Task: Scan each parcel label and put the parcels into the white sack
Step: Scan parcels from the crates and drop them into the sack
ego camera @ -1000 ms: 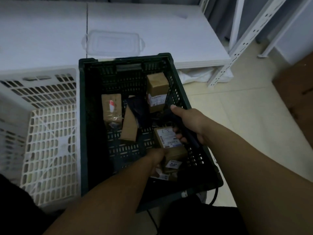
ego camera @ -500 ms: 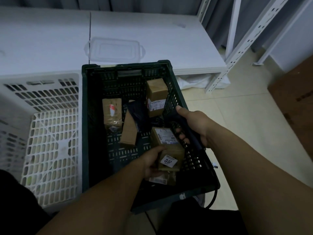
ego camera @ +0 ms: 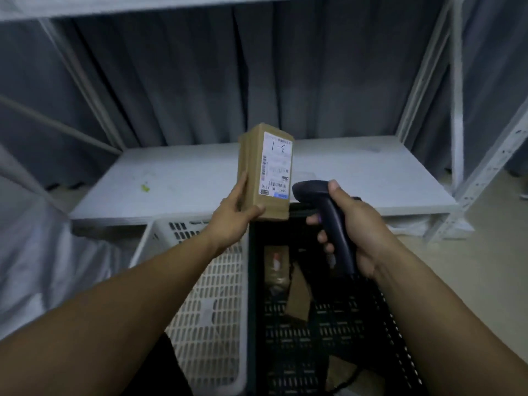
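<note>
White crate beside dark crate of parcels

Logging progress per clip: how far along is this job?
Done: no sacked parcel in view. In hand: left hand holds a parcel upright, label by the scanner gripped by the right hand. Left: sacking it, plus at least two parcels in the dark crate.

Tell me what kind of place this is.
Most likely a parcel sorting or stockroom area: white metal racking, a labelled cardboard parcel in the left hand next to a barcode scanner in the right hand, and a dark crate holding more parcels beside a white crate.
</note>
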